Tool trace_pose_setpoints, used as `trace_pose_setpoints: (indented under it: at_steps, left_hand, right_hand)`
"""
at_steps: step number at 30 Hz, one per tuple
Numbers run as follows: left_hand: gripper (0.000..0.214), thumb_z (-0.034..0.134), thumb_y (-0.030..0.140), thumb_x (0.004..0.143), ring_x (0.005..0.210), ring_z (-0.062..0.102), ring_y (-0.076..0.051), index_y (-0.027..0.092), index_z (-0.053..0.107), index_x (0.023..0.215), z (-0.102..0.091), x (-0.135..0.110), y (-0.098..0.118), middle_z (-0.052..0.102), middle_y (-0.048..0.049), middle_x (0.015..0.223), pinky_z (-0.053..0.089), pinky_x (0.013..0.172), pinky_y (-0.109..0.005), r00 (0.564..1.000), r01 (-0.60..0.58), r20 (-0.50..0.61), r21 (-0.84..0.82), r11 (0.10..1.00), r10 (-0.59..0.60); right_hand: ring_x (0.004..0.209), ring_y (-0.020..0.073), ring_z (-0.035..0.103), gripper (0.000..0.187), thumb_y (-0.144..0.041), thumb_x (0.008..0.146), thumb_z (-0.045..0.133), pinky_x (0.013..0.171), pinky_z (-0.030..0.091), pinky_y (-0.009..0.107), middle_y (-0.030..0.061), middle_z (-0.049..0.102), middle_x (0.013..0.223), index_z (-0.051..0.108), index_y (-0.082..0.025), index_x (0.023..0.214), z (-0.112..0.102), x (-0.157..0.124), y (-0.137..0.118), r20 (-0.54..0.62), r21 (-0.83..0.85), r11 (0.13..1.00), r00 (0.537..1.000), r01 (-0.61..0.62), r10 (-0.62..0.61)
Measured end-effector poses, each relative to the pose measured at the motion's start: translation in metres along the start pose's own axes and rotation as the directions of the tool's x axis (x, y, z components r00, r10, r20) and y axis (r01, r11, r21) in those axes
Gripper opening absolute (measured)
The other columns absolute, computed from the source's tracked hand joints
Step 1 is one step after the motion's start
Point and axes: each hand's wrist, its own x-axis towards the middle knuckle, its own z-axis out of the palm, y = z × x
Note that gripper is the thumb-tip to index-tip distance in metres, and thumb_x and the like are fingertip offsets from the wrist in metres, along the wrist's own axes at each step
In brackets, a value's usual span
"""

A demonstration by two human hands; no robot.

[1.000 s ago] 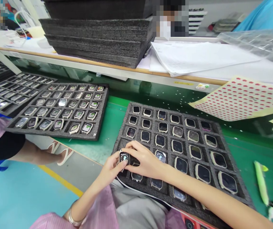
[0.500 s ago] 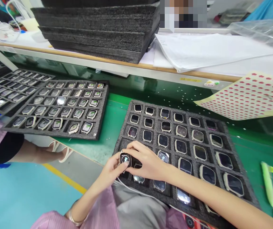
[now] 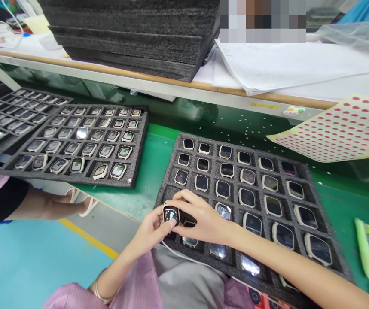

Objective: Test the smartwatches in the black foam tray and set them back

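At the near-left corner of the grey foam tray (image 3: pixel 168 182) on the green desk (image 3: pixel 152 171), left-hand fingers (image 3: pixel 160 225) and right-hand fingers (image 3: pixel 187 198) pinch a lit smartwatch (image 3: pixel 171 214) by its sides, holding it just above a slot (image 3: pixel 189 224) beside rows of other watches (image 3: pixel 223 189).

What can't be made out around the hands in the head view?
Head view:
- Smartwatch screen, between left hand and right hand: too small to read.
- Foam tray slots under the hands: hidden by the fingers.
- Tray's near corner: cut off by the bottom edge.
- Papers: print too small to read.
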Motion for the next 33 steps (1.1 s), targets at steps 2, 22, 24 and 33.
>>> trace_pose_setpoints:
  at_steps: [2,22,24,33]
  left_hand:
    - [0.041,0.064,0.045,0.080,0.035,0.035,-0.003,0.012,0.057,0.104,-0.002,-0.001,-0.001,0.049,0.0039,0.061,0.029,0.034,-0.017,0.999,0.037,0.037,-0.016,0.999,-0.036]
    - [0.035,0.044,0.047,0.092,0.037,0.038,-0.004,0.020,0.038,0.114,0.000,-0.004,0.000,0.049,0.0065,0.061,0.025,0.035,-0.015,0.991,0.048,0.126,-0.002,0.999,-0.048]
    - [0.035,0.045,0.047,0.092,0.037,0.034,-0.004,0.021,0.039,0.115,0.001,-0.004,0.000,0.045,0.0075,0.059,0.023,0.035,-0.016,0.991,0.055,0.125,-0.021,0.998,-0.052]
    - [0.029,0.051,0.042,0.090,0.051,0.033,-0.005,0.019,0.045,0.107,0.005,-0.007,0.001,0.039,0.0032,0.075,0.026,0.041,-0.017,0.997,0.025,0.070,-0.025,0.999,-0.023]
  right_hand:
    - [0.093,0.0211,0.054,0.042,-0.021,0.079,0.065,0.082,0.049,0.034,0.0095,0.053,0.104,0.055,-0.018,0.120,0.000,0.000,0.000,0.004,0.015,1.000,1.000,-0.021,0.021]
    - [0.068,0.0134,0.056,0.048,-0.030,0.091,0.057,0.065,0.049,0.024,-0.0003,0.059,0.080,0.041,-0.023,0.137,-0.005,0.001,0.003,0.226,0.334,0.922,0.966,-0.194,0.121]
    - [0.067,0.0133,0.055,0.047,-0.029,0.092,0.055,0.063,0.048,0.023,-0.0014,0.057,0.078,0.040,-0.024,0.137,-0.003,-0.001,0.002,0.242,0.374,0.900,0.960,-0.226,0.141]
    - [0.068,0.0129,0.056,0.043,-0.025,0.092,0.054,0.063,0.049,0.024,0.0003,0.058,0.083,0.041,-0.022,0.132,0.007,-0.011,0.006,0.213,0.455,0.865,0.969,-0.212,0.125]
